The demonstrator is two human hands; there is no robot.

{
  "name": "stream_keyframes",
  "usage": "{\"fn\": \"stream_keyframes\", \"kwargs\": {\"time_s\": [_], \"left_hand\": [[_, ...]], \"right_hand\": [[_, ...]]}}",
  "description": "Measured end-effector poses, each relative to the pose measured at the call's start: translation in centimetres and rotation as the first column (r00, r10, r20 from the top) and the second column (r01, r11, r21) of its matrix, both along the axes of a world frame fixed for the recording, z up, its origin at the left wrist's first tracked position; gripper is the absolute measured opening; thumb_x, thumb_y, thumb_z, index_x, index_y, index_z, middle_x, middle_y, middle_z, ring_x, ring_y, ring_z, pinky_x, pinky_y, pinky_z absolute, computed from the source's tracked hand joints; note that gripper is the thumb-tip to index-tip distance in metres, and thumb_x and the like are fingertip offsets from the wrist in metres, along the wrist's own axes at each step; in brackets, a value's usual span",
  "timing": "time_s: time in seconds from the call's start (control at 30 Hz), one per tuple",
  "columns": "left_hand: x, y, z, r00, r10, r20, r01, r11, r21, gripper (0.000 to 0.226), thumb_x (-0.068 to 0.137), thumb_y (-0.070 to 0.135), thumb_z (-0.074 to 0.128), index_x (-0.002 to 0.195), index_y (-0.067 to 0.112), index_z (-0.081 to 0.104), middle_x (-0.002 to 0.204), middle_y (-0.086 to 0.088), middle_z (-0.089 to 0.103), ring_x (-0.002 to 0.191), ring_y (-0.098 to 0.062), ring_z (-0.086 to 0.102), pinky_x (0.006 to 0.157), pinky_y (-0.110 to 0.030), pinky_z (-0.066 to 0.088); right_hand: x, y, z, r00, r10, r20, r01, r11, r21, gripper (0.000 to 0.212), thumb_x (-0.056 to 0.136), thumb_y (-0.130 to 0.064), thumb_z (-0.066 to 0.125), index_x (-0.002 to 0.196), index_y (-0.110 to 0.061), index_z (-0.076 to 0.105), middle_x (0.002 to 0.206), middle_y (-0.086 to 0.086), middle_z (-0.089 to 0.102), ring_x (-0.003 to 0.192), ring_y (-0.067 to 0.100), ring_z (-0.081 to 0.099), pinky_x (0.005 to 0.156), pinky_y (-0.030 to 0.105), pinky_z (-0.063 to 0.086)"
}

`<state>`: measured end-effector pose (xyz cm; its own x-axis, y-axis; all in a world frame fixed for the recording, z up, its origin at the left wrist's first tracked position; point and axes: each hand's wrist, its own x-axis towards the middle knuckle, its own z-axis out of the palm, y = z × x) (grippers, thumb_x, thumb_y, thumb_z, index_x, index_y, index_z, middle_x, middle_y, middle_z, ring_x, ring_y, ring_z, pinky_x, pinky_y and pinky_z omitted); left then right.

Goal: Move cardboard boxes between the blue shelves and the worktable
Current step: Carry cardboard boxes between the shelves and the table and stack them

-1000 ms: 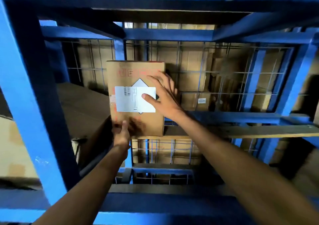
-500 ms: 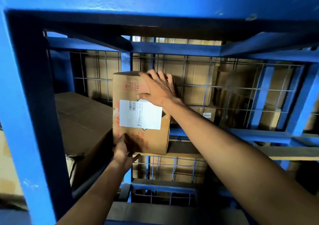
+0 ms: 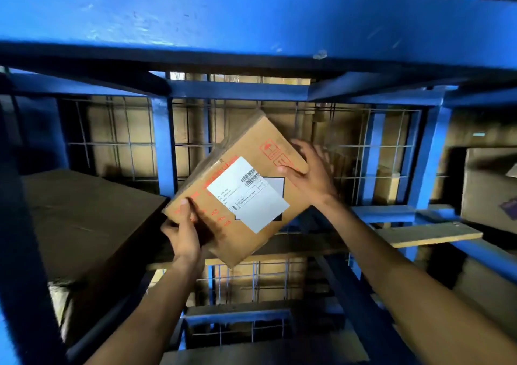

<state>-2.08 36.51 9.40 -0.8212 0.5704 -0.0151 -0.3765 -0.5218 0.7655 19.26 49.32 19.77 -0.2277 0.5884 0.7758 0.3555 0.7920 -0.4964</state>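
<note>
A small cardboard box [image 3: 223, 233] with red print and a white shipping label is tilted inside the blue shelf [image 3: 251, 20], its top leaning right. My left hand [image 3: 183, 236] grips its lower left corner, thumb on the front face. My right hand [image 3: 310, 174] holds its upper right edge, fingers wrapped behind it. The box hangs in both hands, above a wooden shelf board [image 3: 428, 234].
A large dark carton [image 3: 81, 219] fills the shelf bay to the left, close to the small box. Wire mesh [image 3: 375, 155] closes the back, with more cartons behind it. Another carton [image 3: 489, 185] sits at far right. Blue uprights and a thick beam frame the opening.
The box stood upright on the shelf; now it is tilted clockwise and lifted. My right hand shifted from its top to its right edge. My left hand gripped the lower left corner.
</note>
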Motion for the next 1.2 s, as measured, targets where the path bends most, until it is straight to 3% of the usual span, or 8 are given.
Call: {"fn": "stream_keyframes", "kwargs": {"time_s": [0.2, 0.37, 0.53, 0.6, 0.73, 0.83, 1.0, 1.2], "left_hand": [[2.0, 1.9, 0.2, 0.942, 0.045, -0.332, -0.052, 0.999, -0.011, 0.045, 0.089, 0.038, 0.067, 0.121, 0.023, 0.039, 0.115, 0.001, 0.059, 0.109, -0.015, 0.056, 0.101, -0.037, 0.045], [2.9, 1.9, 1.1, 0.859, -0.052, -0.510, 0.041, 0.999, -0.032, 0.043, 0.094, 0.041, 0.058, 0.132, 0.021, 0.053, 0.119, 0.003, 0.065, 0.108, -0.009, 0.061, 0.096, -0.031, 0.048], [3.7, 1.9, 0.9, 0.747, -0.061, -0.662, 0.029, 0.998, -0.059, 0.022, 0.098, 0.036, 0.054, 0.111, 0.022, 0.065, 0.105, 0.003, 0.070, 0.094, -0.002, 0.065, 0.086, -0.028, 0.052], [3.0, 2.3, 0.5, 0.695, -0.084, -0.714, 0.008, 0.994, -0.108, 0.037, 0.094, 0.051, 0.055, 0.110, 0.021, 0.066, 0.110, -0.004, 0.069, 0.104, -0.010, 0.066, 0.091, -0.038, 0.053], [1.9, 2.4, -0.4, 0.644, -0.160, -0.748, -0.017, 0.975, -0.223, 0.056, 0.084, 0.071, 0.053, 0.122, 0.030, 0.059, 0.126, -0.008, 0.052, 0.117, -0.019, 0.056, 0.107, -0.046, 0.041], [3.0, 1.9, -0.2, 0.635, -0.159, -0.756, -0.036, 0.971, -0.234, 0.073, 0.077, 0.076, 0.046, 0.137, 0.033, 0.044, 0.124, -0.001, 0.041, 0.119, -0.013, 0.044, 0.108, -0.034, 0.032], [4.4, 1.6, 0.8, 0.715, -0.120, -0.688, 0.065, 0.992, -0.105, 0.060, 0.080, 0.074, 0.051, 0.120, 0.030, 0.057, 0.116, 0.001, 0.068, 0.110, -0.015, 0.063, 0.100, -0.047, 0.049], [8.7, 1.4, 2.3, 0.712, -0.065, -0.699, 0.096, 0.995, 0.006, 0.048, 0.095, 0.050, 0.047, 0.122, 0.013, 0.062, 0.102, 0.006, 0.069, 0.091, 0.005, 0.063, 0.082, -0.017, 0.051]], "right_hand": [[6.0, 0.2, -6.6, 0.967, 0.143, -0.209, -0.195, 0.947, -0.255, 0.050, 0.092, -0.022, 0.069, 0.131, -0.016, 0.038, 0.123, -0.003, 0.061, 0.109, 0.002, 0.062, 0.100, 0.037, 0.051], [7.9, 0.1, -10.1, 0.945, 0.128, -0.301, -0.236, 0.903, -0.359, 0.060, 0.093, -0.025, 0.067, 0.140, -0.016, 0.030, 0.127, -0.007, 0.055, 0.108, -0.010, 0.058, 0.090, 0.013, 0.049], [8.6, -0.1, -12.5, 0.930, 0.089, -0.357, -0.240, 0.882, -0.405, 0.060, 0.092, -0.024, 0.068, 0.142, -0.031, 0.035, 0.137, -0.001, 0.052, 0.123, 0.009, 0.053, 0.090, 0.009, 0.045], [9.0, 0.1, -12.5, 0.929, 0.079, -0.362, -0.235, 0.881, -0.410, 0.053, 0.088, -0.040, 0.072, 0.134, -0.037, 0.046, 0.135, -0.002, 0.056, 0.121, 0.009, 0.056, 0.094, 0.017, 0.048], [9.0, 0.3, -11.2, 0.904, 0.075, -0.421, -0.296, 0.821, -0.489, 0.071, 0.074, -0.073, 0.067, 0.131, -0.034, 0.054, 0.135, 0.003, 0.058, 0.119, 0.018, 0.060, 0.092, 0.032, 0.053], [8.7, 0.1, -10.2, 0.882, 0.032, -0.469, -0.302, 0.803, -0.514, 0.052, 0.086, -0.059, 0.060, 0.125, -0.025, 0.060, 0.122, 0.004, 0.066, 0.113, 0.021, 0.064, 0.079, 0.022, 0.052], [9.7, -1.9, -9.7, 0.871, 0.017, -0.491, -0.269, 0.853, -0.448, 0.041, 0.100, -0.045, 0.047, 0.134, -0.023, 0.054, 0.109, -0.015, 0.064, 0.096, -0.005, 0.060, 0.069, 0.006, 0.047], [14.8, -5.9, -8.7, 0.884, -0.096, -0.458, -0.084, 0.930, -0.357, 0.049, 0.098, -0.049, 0.044, 0.132, -0.016, 0.055, 0.115, -0.006, 0.068, 0.093, -0.014, 0.063, 0.083, 0.008, 0.050]]}}
